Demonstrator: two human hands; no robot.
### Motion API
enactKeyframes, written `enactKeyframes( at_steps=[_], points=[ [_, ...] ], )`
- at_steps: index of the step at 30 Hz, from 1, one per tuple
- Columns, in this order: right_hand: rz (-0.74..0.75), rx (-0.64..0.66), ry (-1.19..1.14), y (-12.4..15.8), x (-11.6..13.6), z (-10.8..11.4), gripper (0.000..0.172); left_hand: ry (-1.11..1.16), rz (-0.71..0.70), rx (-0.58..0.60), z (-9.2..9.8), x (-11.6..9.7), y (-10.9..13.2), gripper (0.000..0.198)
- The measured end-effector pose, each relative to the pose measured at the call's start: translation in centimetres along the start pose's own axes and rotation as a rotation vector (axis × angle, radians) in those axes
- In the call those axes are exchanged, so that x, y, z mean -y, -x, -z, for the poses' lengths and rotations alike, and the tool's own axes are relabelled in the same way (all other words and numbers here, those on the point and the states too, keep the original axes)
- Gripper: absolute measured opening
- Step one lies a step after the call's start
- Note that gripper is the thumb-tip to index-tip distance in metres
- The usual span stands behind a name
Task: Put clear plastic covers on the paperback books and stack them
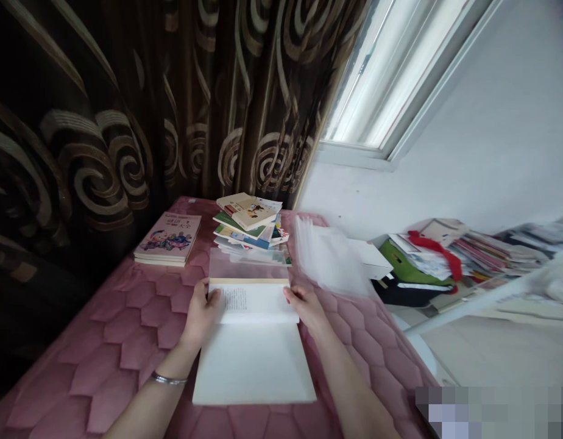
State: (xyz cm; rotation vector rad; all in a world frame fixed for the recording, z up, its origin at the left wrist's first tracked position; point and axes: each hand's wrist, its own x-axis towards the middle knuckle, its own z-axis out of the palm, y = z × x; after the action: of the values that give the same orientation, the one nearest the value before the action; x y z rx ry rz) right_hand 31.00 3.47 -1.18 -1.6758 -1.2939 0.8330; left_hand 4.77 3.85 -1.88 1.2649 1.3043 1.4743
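Both hands on open book

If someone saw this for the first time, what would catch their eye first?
Probably the dark patterned curtain, filling the upper left. Next, the open book at lower centre, held by the left hand and right hand. Beyond it, on the pink quilted surface, sits an uneven stack of books.

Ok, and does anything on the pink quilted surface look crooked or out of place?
Yes, a bit: the stack of books beyond the open book is askew. Its books are turned at different angles, with corners jutting out, whereas the pile on the left is lined up fairly neatly. I see no obvious spill or damage.
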Motion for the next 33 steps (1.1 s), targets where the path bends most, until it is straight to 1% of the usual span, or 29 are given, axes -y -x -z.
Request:
enactKeyframes(
  at_steps=[3, 7, 12, 16, 19, 24, 26, 30, 33],
  points=[
    [0.002, -0.048, 0.091, 0.0, 0.0, -0.3, 0.042, 0.006, 0.017, 0.003, 0.0, 0.4, -0.2, 0.039],
    [0.004, -0.094, 0.208, 0.4, 0.8, -0.4, 0.041, 0.025, 0.044, -0.018, 0.0, 0.4, -0.4, 0.039],
    [0.060, -0.121, 0.237, 0.9, 1.9, -0.4, 0.038, 0.049, 0.075, -0.026, 0.0, 0.0, -0.3, 0.037],
    [0.058, -0.164, 0.255, 1.0, 2.0, -0.6, 0.036, 0.110, 0.113, -0.008, 0.1, -0.4, -0.3, 0.033],
    [0.069, -0.183, 0.219, 0.9, 1.7, -0.7, 0.035, 0.106, 0.099, -0.017, 0.2, -0.5, -0.4, 0.032],
    [0.142, -0.205, 0.121, 0.6, 0.5, -0.5, 0.042, 0.021, 0.034, -0.046, 0.2, -0.2, -0.5, 0.030],
    [0.165, -0.191, 0.086, 0.4, -0.1, -0.3, 0.042, 0.011, 0.015, -0.045, 0.1, 0.1, -0.5, 0.030],
    [0.165, -0.123, 0.046, 0.1, -1.0, -0.1, 0.040, -0.018, 0.008, -0.072, 0.1, 0.5, -0.6, 0.031],
    [0.168, -0.149, 0.058, -0.1, -1.5, -0.2, 0.040, -0.029, 0.024, -0.092, 0.2, 0.3, -0.5, 0.030]
  ],
)
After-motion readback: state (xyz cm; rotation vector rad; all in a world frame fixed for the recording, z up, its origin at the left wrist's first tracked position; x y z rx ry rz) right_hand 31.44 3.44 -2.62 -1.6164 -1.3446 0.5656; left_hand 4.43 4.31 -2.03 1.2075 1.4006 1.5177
